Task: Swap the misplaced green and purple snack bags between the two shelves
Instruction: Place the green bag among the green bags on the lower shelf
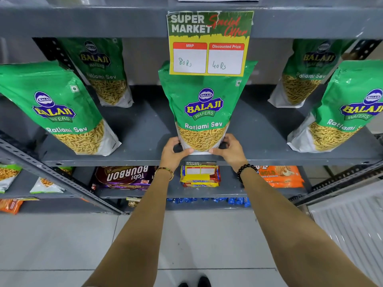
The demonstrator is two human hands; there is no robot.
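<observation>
A green Balaji Ratlami Sev bag [204, 108] stands upright at the middle front of the grey shelf [145, 141]. My left hand [174, 152] grips its lower left corner and my right hand [230, 149] grips its lower right corner, thumbs across the bottom edge. Its top is partly hidden behind a yellow price sign [209, 43] hanging from the shelf above. Four more green bags stand on the same shelf: front left [56, 108], back left [103, 71], back right [304, 73] and front right [342, 108]. No purple snack bag is in view.
The shelf below holds a dark Bourbon biscuit pack [124, 176], a yellow Marie pack [200, 177] and an orange cookie pack [281, 176]. Blue packets [207, 200] lie lower down. A slotted metal upright [62, 179] slants at the left. White ribbed panel [352, 224] at right.
</observation>
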